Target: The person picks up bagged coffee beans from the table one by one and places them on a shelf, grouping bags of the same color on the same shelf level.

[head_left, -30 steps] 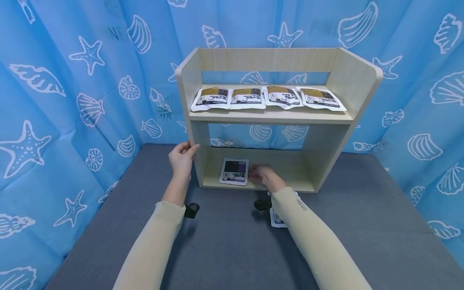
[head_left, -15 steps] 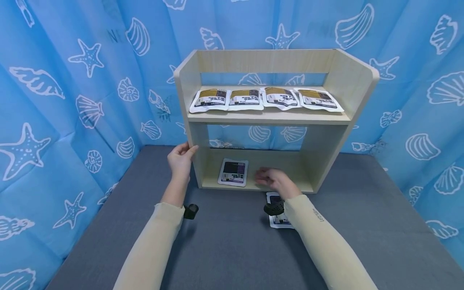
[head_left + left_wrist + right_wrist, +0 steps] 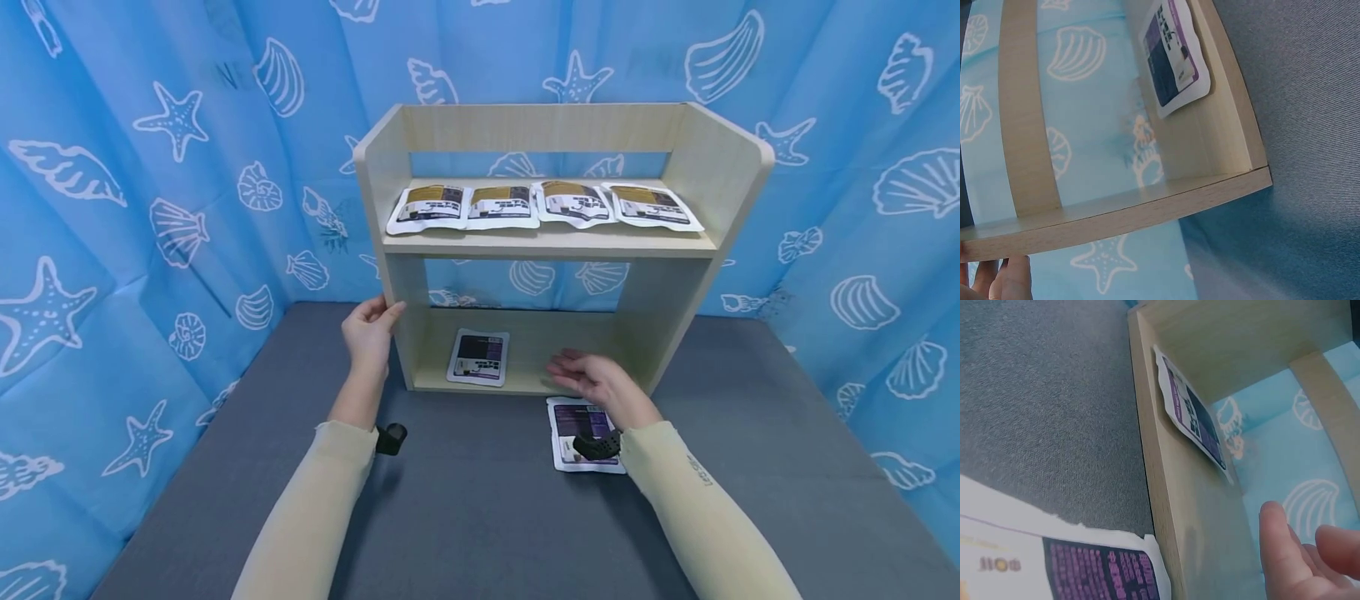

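Note:
My left hand [image 3: 367, 337] grips the left side panel of a pale wooden shelf [image 3: 551, 243], thumb at the panel's front edge; its fingers [image 3: 1017, 275] show at the panel in the left wrist view. My right hand [image 3: 596, 379] holds nothing, its fingers extended, at the front of the lower shelf board. Left of it, a white pouch [image 3: 478, 358] with a dark purple label lies flat on that board. A second purple-label pouch [image 3: 573, 421] lies on the table just in front of the shelf, partly under my right wrist.
Several white pouches with gold-and-dark labels, such as one gold-label pouch [image 3: 502, 206], lie in a row along the upper board. The dark grey table [image 3: 480, 517] extends around the shelf. A blue shell-print curtain [image 3: 225, 150] hangs behind and at both sides.
My right hand has moved right, away from the pouch on the lower board, and its fingers have straightened. More of the pouch on the table shows. My left hand stays on the side panel.

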